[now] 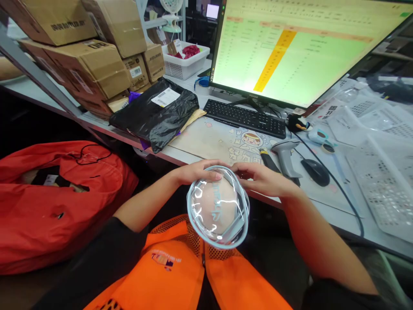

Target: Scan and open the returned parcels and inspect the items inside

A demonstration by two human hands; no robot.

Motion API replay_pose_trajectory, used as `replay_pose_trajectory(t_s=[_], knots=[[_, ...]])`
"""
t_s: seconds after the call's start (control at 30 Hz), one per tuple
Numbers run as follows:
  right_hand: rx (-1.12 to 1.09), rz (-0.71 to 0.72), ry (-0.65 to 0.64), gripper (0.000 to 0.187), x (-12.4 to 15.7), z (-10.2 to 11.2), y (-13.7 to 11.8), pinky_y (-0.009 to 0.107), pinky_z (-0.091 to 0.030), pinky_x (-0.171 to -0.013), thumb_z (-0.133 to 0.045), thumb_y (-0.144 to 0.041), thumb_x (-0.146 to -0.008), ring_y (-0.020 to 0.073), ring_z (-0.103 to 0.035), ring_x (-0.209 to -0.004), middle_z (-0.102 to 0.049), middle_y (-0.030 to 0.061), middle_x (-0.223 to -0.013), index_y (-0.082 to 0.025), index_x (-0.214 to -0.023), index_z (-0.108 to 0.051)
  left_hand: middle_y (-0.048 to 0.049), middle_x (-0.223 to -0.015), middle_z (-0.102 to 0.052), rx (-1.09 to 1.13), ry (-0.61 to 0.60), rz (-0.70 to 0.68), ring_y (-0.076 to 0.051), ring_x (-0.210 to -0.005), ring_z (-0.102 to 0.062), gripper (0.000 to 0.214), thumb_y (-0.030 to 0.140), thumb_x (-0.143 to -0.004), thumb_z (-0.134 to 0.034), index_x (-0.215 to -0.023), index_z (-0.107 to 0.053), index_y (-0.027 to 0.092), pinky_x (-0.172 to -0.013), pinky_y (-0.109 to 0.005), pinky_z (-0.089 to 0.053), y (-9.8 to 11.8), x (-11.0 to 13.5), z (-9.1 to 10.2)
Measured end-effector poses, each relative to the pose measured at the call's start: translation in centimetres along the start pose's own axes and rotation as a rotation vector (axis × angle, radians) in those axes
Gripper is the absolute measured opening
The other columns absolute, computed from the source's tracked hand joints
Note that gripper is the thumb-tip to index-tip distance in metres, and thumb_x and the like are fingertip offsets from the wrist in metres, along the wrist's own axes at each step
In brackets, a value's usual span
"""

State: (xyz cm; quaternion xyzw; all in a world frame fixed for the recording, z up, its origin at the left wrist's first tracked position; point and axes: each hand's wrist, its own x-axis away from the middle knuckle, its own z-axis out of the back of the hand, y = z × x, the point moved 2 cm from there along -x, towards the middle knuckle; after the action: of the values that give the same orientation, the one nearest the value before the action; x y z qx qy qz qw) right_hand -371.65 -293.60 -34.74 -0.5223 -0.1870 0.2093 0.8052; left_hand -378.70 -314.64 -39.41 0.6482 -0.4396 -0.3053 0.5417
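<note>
A round clear plastic case (215,217) with light-blue edging is up in front of my orange vest, off the desk. Blue lettering runs across its clear face, and something pale beige shows inside. My left hand (201,172) is closed on the far rim, its thumb lying over the clear face and its fingers behind. At the upper right edge of the case, my right hand (260,177) has its curled fingers against the rim. Some of those fingertips are hidden by the case.
A black plastic parcel (158,107) lies left on the desk by stacked cardboard boxes (87,64). Beyond my hands are a keyboard (245,116), monitor (274,47), barcode scanner (285,157) and corded mouse (315,172). White perforated trays (380,172) stand right; a red bag (64,211) sits lower left.
</note>
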Motion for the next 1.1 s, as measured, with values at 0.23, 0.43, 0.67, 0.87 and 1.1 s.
replay_pose_trajectory(t_s=[0.23, 0.43, 0.67, 0.87, 1.1], knots=[[0.276, 0.015, 0.120, 0.022, 1.3, 0.6, -1.0, 0.024, -0.044, -0.061, -0.058, -0.035, -0.096, 0.0135, -0.056, -0.066, -0.066, 0.0017, -0.075, -0.018, -0.086, -0.067, -0.0089, -0.102, -0.074, 0.006, 0.077, 0.032, -0.019, -0.087, -0.068, 0.047, 0.046, -0.077, -0.087, -0.110, -0.075, 0.014, -0.079, -0.028, -0.053, 0.4, -0.3, 0.4], [0.633, 0.103, 0.520, 0.016, 2.9, 1.2, -0.5, 0.027, -0.040, -0.059, -0.061, -0.026, -0.094, 0.0144, -0.055, -0.059, -0.065, 0.0011, -0.068, -0.021, -0.079, -0.061, -0.0006, -0.077, -0.067, 0.193, 0.416, -0.037, -0.012, -0.066, -0.061, 0.050, 0.040, -0.059, -0.096, -0.093, -0.072, 0.013, -0.062, -0.022, -0.047, 1.6, -1.3, 2.2], [0.701, 0.155, 0.765, 0.015, 3.2, -1.5, 0.4, 0.028, -0.039, -0.058, -0.060, -0.024, -0.096, 0.0151, -0.057, -0.057, -0.067, 0.0015, -0.071, -0.021, -0.080, -0.059, 0.0006, -0.071, -0.065, 0.281, 0.717, -0.249, -0.012, -0.061, -0.056, 0.050, 0.041, -0.053, -0.097, -0.086, -0.071, 0.013, -0.057, -0.022, -0.043, 1.3, -3.6, 4.5], [0.801, 0.127, 1.089, 0.016, 1.0, -3.2, 2.1, 0.028, -0.038, -0.057, -0.057, -0.024, -0.095, 0.0148, -0.057, -0.056, -0.063, 0.0010, -0.066, -0.020, -0.079, -0.058, 0.0008, -0.076, -0.065, 0.364, 1.001, -0.494, -0.013, -0.070, -0.058, 0.042, 0.041, -0.059, -0.090, -0.086, -0.070, 0.015, -0.066, -0.023, -0.045, 0.6, -5.9, 4.7], [0.729, 0.143, 1.291, 0.018, -1.3, -4.2, 2.2, 0.029, -0.042, -0.060, -0.055, -0.028, -0.096, 0.0163, -0.059, -0.059, -0.065, 0.0022, -0.067, -0.020, -0.080, -0.060, 0.0002, -0.086, -0.065, 0.440, 1.154, -0.623, -0.014, -0.078, -0.059, 0.036, 0.039, -0.066, -0.084, -0.089, -0.068, 0.017, -0.075, -0.024, -0.046, 0.5, -7.5, 3.3]])
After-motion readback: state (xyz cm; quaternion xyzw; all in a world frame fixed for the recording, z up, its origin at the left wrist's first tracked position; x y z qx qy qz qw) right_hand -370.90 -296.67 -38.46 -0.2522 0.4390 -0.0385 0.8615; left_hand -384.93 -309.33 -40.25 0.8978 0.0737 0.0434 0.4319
